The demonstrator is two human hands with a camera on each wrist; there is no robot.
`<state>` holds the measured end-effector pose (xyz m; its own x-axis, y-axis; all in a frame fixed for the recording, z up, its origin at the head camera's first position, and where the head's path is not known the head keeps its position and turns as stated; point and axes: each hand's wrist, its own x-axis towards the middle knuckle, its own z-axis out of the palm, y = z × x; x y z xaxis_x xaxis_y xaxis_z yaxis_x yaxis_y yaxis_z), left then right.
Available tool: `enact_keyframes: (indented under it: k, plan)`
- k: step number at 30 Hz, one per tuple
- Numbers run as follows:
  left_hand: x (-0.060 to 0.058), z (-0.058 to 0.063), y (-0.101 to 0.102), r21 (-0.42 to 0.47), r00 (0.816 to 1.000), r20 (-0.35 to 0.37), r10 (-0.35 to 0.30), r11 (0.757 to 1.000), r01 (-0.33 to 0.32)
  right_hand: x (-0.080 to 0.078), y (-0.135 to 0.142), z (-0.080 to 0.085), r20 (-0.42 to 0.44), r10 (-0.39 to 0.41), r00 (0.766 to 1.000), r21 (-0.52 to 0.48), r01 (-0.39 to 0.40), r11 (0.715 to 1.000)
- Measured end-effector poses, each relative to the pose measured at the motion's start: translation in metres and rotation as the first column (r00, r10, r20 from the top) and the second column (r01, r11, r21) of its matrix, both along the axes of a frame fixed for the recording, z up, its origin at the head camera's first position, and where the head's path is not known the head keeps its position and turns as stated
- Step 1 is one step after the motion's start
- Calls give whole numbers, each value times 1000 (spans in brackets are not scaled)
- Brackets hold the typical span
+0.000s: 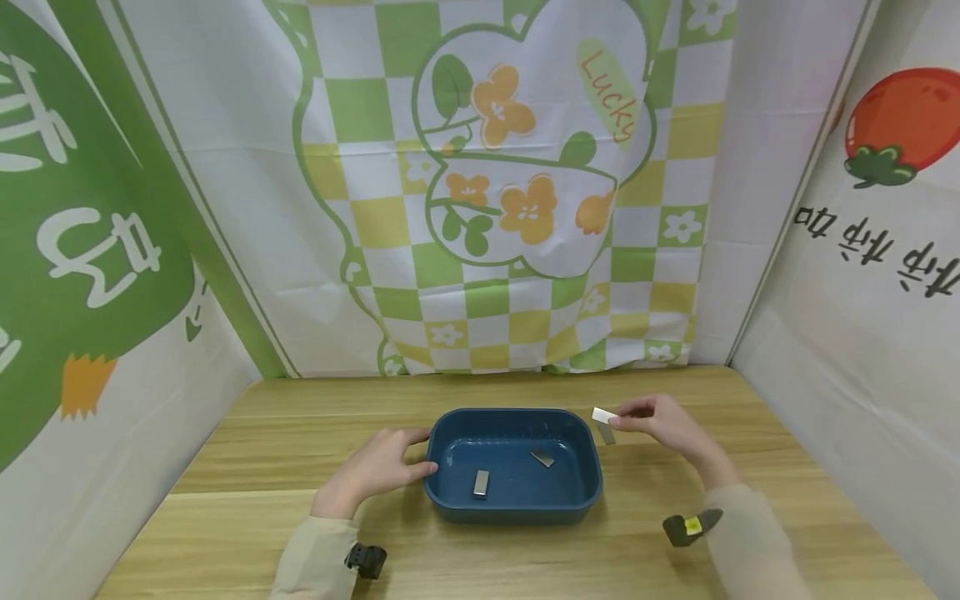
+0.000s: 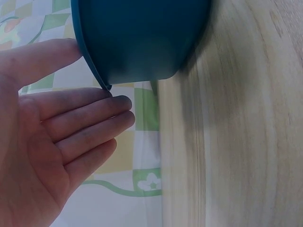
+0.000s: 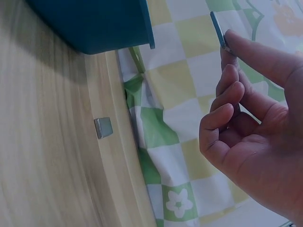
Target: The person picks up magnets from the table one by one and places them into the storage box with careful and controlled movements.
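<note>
A dark blue rectangular plastic bin [image 1: 517, 515] sits on the table, with two small silver metal blocks inside: one block [image 1: 481, 484] at the left, another block [image 1: 542, 457] at the right. My left hand [image 1: 378, 467] touches the bin's left side, its fingers straight and the thumb apart from them at the rim. Right of the bin, my right hand [image 1: 671, 429] pinches a flat silver metal block [image 3: 218, 30] between thumb and index finger, raised over the table. Its other fingers are curled. Beneath it, a further silver block [image 3: 104, 127] lies on the table.
The wooden table [image 1: 517, 567] ends at a hanging cloth [image 1: 375, 225] with green and yellow checks at the back. Printed white cloths stand along the left and right sides. A black device is strapped to each wrist.
</note>
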<state>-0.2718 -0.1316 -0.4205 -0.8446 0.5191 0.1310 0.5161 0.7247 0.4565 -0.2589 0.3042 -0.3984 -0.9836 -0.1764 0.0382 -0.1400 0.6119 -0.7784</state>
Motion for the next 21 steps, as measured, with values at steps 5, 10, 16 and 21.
enact_keyframes:
  k: [5, 10, 16, 21]
  plan:
    - [1, 1, 0, -2, 1000, 0, -2, 1000, 2, -2, -6, 4, -2, 5, 1000, -13, -5, 1000]
    - [1, 1, 0, 1, 1000, 5, -5, 1000, 5, -4, -11, 6, -30, 29, 999, 3, -29, 1000]
    - [1, 1, 0, 6, 1000, 9, 1, 1000, -1, -10, -14, 3, -19, 32, 999, 2, -32, 999]
    - [0, 0, 0, 11, 1000, 6, 8, 1000, -8, -15, -17, 0, -29, 61, 998, -17, -62, 998]
